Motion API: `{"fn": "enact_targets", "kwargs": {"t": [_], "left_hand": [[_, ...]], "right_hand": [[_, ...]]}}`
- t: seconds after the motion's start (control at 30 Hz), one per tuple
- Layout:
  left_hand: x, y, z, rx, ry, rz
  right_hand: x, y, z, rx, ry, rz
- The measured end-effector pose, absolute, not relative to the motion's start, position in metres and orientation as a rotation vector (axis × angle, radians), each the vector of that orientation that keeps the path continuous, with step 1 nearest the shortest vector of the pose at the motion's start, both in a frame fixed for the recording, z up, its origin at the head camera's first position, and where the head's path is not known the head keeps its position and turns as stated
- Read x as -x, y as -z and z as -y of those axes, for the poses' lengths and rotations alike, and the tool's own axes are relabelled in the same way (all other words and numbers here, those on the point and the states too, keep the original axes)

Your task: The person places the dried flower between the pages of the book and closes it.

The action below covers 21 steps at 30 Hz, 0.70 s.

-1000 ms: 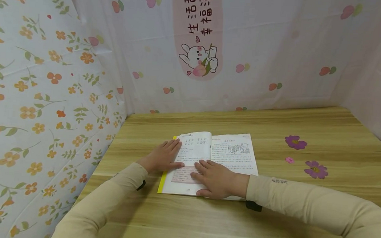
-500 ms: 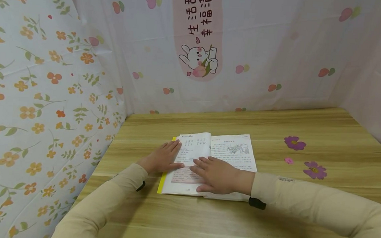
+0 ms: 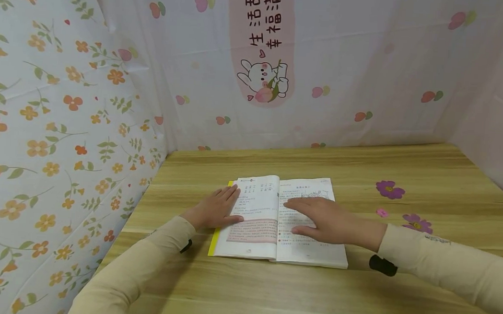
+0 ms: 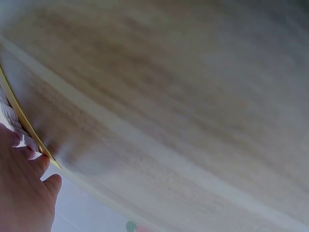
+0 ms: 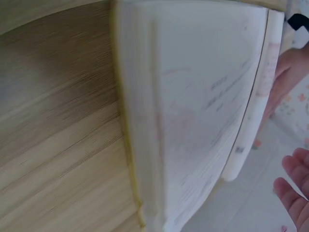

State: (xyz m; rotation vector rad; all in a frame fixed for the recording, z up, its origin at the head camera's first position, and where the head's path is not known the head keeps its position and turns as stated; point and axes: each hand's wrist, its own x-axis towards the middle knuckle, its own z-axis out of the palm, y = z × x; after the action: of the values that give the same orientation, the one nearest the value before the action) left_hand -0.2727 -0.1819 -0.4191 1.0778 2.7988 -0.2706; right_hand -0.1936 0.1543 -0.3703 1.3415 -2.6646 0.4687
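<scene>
An open book (image 3: 252, 250) with printed pages and a yellow cover edge lies flat on the wooden table. My left hand (image 3: 215, 207) rests on the outer part of its left page, fingers stretched out. In the left wrist view that hand (image 4: 26, 183) shows beside the yellow edge (image 4: 29, 123). Over the right page is my right hand (image 3: 331, 219), fingers extended and holding nothing. The right wrist view shows the right hand's fingers (image 5: 294, 183) apart from the book (image 5: 207, 96), with the left hand (image 5: 285, 72) at its far side.
Two purple flowers (image 3: 390, 189) and a small pink flower (image 3: 382, 212) lie on the table (image 3: 312, 300) to the right of the book. A floral curtain (image 3: 54, 130) hangs at the left, and a patterned curtain (image 3: 348, 62) closes off the back.
My right hand has moved right, from the book's middle to above the right page, uncovering the pink text box and the lower pages. The left hand has stayed in place.
</scene>
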Motion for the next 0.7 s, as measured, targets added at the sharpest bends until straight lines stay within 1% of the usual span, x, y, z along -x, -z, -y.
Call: {"fn": "enact_targets", "kwargs": {"t": [0.4,0.7], "left_hand": [[0.271,0.416,0.181,-1.06,0.239,-2.786],[0.271,0.417,0.181,-1.063,0.223,-2.788]], "right_hand": [[0.193,0.376,-0.229,-0.893,-1.026,2.701],[0.194,0.39,-0.286,-0.704,-1.34,2.655]]}}
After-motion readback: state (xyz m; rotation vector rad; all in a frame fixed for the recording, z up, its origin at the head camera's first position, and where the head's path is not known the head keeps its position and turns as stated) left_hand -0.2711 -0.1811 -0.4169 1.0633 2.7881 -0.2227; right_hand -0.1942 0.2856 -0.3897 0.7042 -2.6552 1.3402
